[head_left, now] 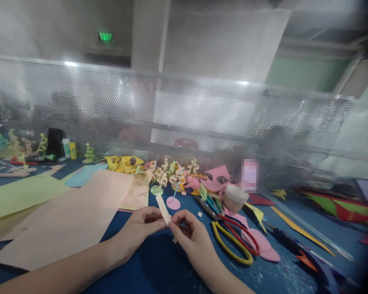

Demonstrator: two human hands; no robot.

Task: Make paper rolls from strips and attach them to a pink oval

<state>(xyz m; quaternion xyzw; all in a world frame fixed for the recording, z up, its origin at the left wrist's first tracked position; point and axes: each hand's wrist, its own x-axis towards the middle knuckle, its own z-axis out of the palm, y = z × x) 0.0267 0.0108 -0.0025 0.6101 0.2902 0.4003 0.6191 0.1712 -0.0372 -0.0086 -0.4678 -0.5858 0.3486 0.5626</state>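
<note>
A short cream paper strip (163, 209) rises between my two hands, its lower end pinched at the fingertips. My left hand (141, 226) closes on the strip from the left, thumb and fingers together. From the right, my right hand (191, 232) pinches the same lower end. Just beyond the strip, a pink paper disc (173, 203) lies on the blue table with a thin blue strip standing on it. A green paper disc (156, 190) is beside it.
Scissors with red and yellow handles (233, 241) lie right of my hands, near a tape roll (235, 197) and a blue glue gun (294, 245). Large paper sheets (70, 216) cover the left. Curled paper pieces (162, 173) stand behind, before a perforated metal screen (125, 110).
</note>
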